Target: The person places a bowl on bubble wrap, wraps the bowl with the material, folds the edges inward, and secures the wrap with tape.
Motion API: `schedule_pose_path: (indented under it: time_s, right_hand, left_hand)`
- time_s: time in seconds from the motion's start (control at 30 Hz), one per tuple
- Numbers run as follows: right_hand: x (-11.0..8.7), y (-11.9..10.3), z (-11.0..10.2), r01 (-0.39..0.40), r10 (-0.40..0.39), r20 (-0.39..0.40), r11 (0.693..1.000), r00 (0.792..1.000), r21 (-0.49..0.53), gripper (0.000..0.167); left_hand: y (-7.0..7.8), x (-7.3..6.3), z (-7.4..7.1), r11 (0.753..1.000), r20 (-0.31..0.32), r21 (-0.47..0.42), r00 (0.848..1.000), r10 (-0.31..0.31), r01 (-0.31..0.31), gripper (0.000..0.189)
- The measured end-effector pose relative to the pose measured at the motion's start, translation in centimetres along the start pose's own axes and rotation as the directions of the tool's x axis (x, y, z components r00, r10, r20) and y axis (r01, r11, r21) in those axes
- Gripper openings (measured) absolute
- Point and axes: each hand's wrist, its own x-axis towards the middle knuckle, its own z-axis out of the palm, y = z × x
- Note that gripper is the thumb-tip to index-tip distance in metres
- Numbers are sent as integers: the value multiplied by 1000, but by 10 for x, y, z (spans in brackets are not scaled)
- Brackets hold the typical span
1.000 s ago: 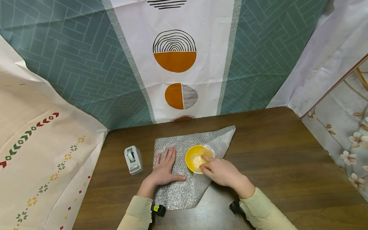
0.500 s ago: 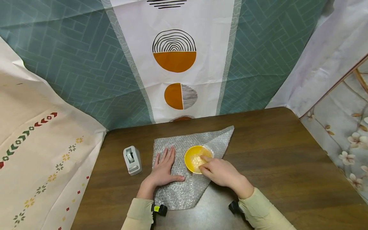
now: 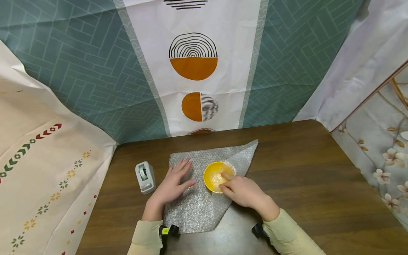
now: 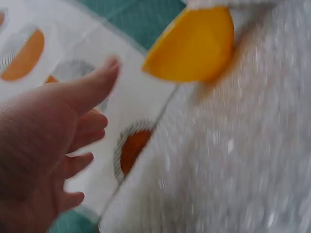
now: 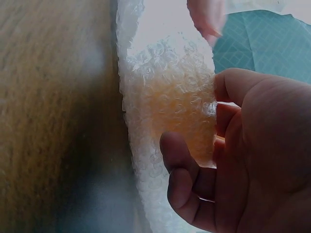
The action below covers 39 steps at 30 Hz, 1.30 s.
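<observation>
A yellow bowl (image 3: 209, 177) sits on a sheet of bubble wrap (image 3: 194, 216). The wrap's right side is folded up over the bowl's right part, and the yellow shows through it in the right wrist view. My right hand (image 3: 243, 191) holds this folded wrap (image 5: 170, 68) against the bowl's right rim, its fingers curled at the edge. To the left of the bowl, my left hand (image 3: 170, 184) hovers over the wrap with fingers spread, holding nothing. In the left wrist view, that hand (image 4: 53, 131) is apart from the bowl (image 4: 197, 46).
A white tape dispenser (image 3: 145, 177) stands left of the wrap on the brown wooden table (image 3: 296, 170). Patterned cloth (image 3: 143, 71) hangs behind the table's far edge, with more cloth along both sides.
My left hand, earlier flat on the bubble wrap, has lifted and shifted left. The right hand keeps its hold at the bowl's right side.
</observation>
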Motion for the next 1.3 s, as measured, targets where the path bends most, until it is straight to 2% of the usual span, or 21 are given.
schedule_pose_path:
  time_s: [0.1,0.17,0.23,0.3,0.4,0.47,0.57,0.87,1.3]
  right_hand:
    - [0,0,-1,4,-4,-7,1000,1000,-3,30]
    - [0,0,-1,7,-7,-12,1000,1000,-3,30]
    - [0,-1,-1,10,-10,-14,1000,1000,-7,30]
    - [0,-1,-1,10,-10,-9,1000,1000,-9,30]
    - [0,-2,-1,4,-4,1,1000,1000,-15,30]
    - [0,-2,-1,-1,1,8,1000,1000,-14,31]
    - [-1,-1,-2,-3,3,13,1000,1000,-13,30]
    - [-1,-3,-5,2,-2,22,1000,1000,-4,30]
    - [-2,-3,-2,-12,13,6,1000,1000,-24,31]
  left_hand:
    - [22,5,0,995,-99,54,992,84,-78,50]
    - [37,8,5,983,-123,106,979,164,-152,38]
    - [48,11,13,960,-105,172,965,239,-219,32]
    - [53,13,23,927,-61,249,951,303,-280,30]
    - [56,16,37,889,8,313,936,351,-336,32]
    - [57,16,44,879,40,323,933,358,-351,33]
    - [58,17,50,874,61,337,935,349,-349,37]
    - [57,16,55,842,82,431,943,322,-325,48]
    - [58,15,57,844,89,472,966,241,-254,53]
